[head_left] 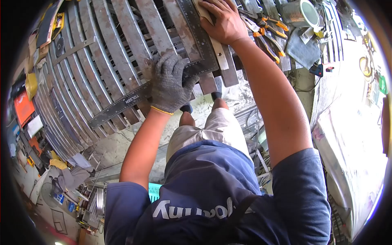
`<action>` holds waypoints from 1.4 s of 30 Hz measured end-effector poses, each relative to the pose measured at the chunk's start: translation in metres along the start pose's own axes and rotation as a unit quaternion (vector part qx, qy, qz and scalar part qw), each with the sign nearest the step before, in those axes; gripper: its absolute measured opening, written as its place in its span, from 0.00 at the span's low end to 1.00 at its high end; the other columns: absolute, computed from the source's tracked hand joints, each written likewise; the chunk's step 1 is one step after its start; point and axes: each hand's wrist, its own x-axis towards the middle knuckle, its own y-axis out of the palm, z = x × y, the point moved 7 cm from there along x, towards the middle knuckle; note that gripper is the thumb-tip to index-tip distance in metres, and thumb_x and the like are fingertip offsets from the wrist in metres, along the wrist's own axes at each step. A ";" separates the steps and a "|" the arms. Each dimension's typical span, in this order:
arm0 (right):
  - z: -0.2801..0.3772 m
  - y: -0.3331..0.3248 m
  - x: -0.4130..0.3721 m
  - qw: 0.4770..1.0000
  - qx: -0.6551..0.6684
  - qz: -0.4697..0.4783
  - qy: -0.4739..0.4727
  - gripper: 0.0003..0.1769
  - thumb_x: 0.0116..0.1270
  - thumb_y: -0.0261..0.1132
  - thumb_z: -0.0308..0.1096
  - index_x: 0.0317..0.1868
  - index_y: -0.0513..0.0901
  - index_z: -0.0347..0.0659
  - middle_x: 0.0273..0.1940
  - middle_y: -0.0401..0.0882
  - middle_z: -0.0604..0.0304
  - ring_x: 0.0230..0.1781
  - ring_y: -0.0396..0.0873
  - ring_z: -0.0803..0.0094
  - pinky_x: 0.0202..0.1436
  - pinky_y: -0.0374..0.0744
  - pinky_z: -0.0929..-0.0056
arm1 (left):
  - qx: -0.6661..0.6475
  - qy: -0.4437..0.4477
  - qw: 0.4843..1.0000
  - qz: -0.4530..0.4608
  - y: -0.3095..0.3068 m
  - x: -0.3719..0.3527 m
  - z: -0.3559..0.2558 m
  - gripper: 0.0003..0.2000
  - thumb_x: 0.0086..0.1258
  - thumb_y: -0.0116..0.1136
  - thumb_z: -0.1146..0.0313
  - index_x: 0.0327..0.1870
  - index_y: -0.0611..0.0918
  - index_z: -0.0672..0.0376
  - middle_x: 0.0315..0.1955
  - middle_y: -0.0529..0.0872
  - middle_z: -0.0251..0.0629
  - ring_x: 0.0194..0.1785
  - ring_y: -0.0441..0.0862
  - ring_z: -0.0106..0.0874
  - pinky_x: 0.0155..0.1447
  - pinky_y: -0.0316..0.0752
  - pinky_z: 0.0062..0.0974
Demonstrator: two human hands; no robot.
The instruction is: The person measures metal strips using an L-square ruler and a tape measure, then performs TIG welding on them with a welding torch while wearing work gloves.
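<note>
The left hand (171, 83), in a gray knit glove, is closed over one leg of the black metal square (134, 96). The square passes beneath the glove, with its lettered end out to the left of the grip and its corner to the right, the corner being the nearer of the two. The other leg runs away from the body, just left of the bare right hand (223, 22). The square lies across a row of steel bars (110, 41).

The right hand lies palm down on a pale strip (221, 57) beside that leg, fingers extended; whether it grips the strip cannot be told. Right of this hand are orange-handled pliers (272, 40), a can (301, 14) and a gray cloth (303, 48).
</note>
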 end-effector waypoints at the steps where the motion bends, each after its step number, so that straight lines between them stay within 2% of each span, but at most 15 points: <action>1: -0.001 0.001 0.001 1.000 -0.002 0.003 0.002 0.34 0.76 0.69 0.44 0.79 0.81 0.41 0.84 0.75 0.46 0.89 0.68 0.50 0.92 0.63 0.44 | 0.007 -0.010 1.000 -0.004 0.000 -0.003 -0.001 0.28 0.69 0.80 0.53 0.65 0.86 0.58 0.65 0.82 0.50 0.74 0.77 0.56 0.82 0.69 0.59; 3: -0.001 0.003 0.001 1.000 -0.003 0.010 0.007 0.34 0.76 0.69 0.44 0.79 0.81 0.41 0.84 0.75 0.45 0.88 0.68 0.50 0.92 0.63 0.45 | 0.010 -0.026 1.000 -0.008 -0.002 -0.007 -0.004 0.27 0.69 0.80 0.54 0.66 0.87 0.56 0.65 0.83 0.49 0.74 0.77 0.56 0.83 0.69 0.59; 8: 0.004 -0.006 0.004 1.000 0.012 0.006 0.020 0.32 0.77 0.69 0.44 0.77 0.84 0.42 0.81 0.81 0.47 0.80 0.79 0.49 0.90 0.68 0.46 | 0.012 -0.036 0.999 -0.025 -0.011 -0.006 -0.009 0.27 0.68 0.80 0.57 0.65 0.87 0.55 0.64 0.83 0.49 0.73 0.78 0.55 0.82 0.70 0.59; 14: -0.001 -0.002 0.005 0.999 0.036 0.001 0.015 0.31 0.80 0.69 0.46 0.77 0.84 0.43 0.82 0.79 0.49 0.81 0.78 0.49 0.88 0.70 0.46 | -0.008 -0.041 0.999 -0.006 -0.003 -0.005 -0.006 0.28 0.64 0.81 0.57 0.63 0.86 0.56 0.62 0.84 0.49 0.71 0.78 0.56 0.79 0.70 0.58; 23: -0.004 0.007 0.006 1.000 -0.002 0.026 -0.006 0.28 0.83 0.64 0.49 0.77 0.85 0.48 0.83 0.77 0.47 0.83 0.75 0.50 0.90 0.65 0.40 | 0.005 0.005 1.000 -0.004 0.001 -0.004 -0.008 0.30 0.65 0.81 0.55 0.64 0.84 0.61 0.62 0.82 0.52 0.71 0.78 0.57 0.81 0.69 0.59; 26: 0.005 0.000 0.008 0.999 -0.013 0.044 0.005 0.33 0.80 0.68 0.54 0.79 0.82 0.49 0.85 0.74 0.49 0.85 0.73 0.51 0.91 0.62 0.39 | -0.023 0.014 1.000 0.008 0.007 -0.002 -0.007 0.31 0.64 0.82 0.57 0.64 0.84 0.63 0.63 0.82 0.53 0.71 0.77 0.58 0.81 0.69 0.60; 29: 0.030 -0.022 0.011 0.993 -0.033 0.099 0.059 0.40 0.75 0.73 0.61 0.80 0.80 0.50 0.86 0.70 0.50 0.86 0.71 0.52 0.92 0.59 0.38 | -0.020 0.008 0.999 0.030 0.012 -0.003 -0.004 0.31 0.62 0.84 0.60 0.64 0.83 0.63 0.64 0.81 0.54 0.72 0.77 0.59 0.82 0.69 0.60; 30: 0.027 -0.017 0.012 0.994 -0.042 0.083 0.064 0.46 0.67 0.79 0.63 0.79 0.79 0.50 0.84 0.70 0.55 0.85 0.71 0.53 0.93 0.58 0.36 | -0.014 0.008 0.999 0.037 0.013 -0.002 -0.003 0.32 0.62 0.84 0.60 0.65 0.83 0.63 0.64 0.81 0.55 0.72 0.77 0.59 0.82 0.69 0.60; 33: 0.022 -0.003 0.010 0.996 -0.073 0.034 0.040 0.43 0.66 0.76 0.71 0.76 0.85 0.59 0.82 0.74 0.59 0.87 0.69 0.55 0.94 0.56 0.43 | -0.008 0.019 1.000 0.020 0.011 -0.002 -0.006 0.32 0.62 0.84 0.60 0.64 0.83 0.63 0.64 0.81 0.55 0.71 0.77 0.59 0.81 0.69 0.60; 36: 0.020 0.005 0.017 0.993 -0.086 0.008 0.077 0.47 0.64 0.77 0.73 0.73 0.84 0.51 0.77 0.78 0.57 0.82 0.73 0.60 0.93 0.52 0.44 | -0.019 0.020 0.999 0.021 0.011 -0.001 -0.005 0.32 0.62 0.85 0.60 0.64 0.83 0.62 0.63 0.81 0.54 0.71 0.77 0.59 0.81 0.70 0.60; 39: 0.012 0.011 0.020 0.991 -0.102 0.010 0.087 0.47 0.63 0.77 0.73 0.74 0.84 0.52 0.74 0.78 0.55 0.80 0.76 0.61 0.92 0.52 0.45 | -0.022 0.010 1.000 0.002 0.008 -0.003 -0.006 0.31 0.62 0.85 0.58 0.64 0.84 0.61 0.63 0.82 0.51 0.70 0.78 0.58 0.80 0.71 0.59; 42: 0.012 0.011 0.019 0.994 -0.080 -0.014 0.069 0.47 0.62 0.78 0.71 0.75 0.83 0.52 0.76 0.79 0.59 0.80 0.76 0.62 0.91 0.54 0.45 | -0.028 -0.001 1.000 0.006 0.007 -0.005 -0.006 0.29 0.67 0.81 0.52 0.63 0.85 0.59 0.62 0.82 0.48 0.71 0.76 0.54 0.84 0.66 0.60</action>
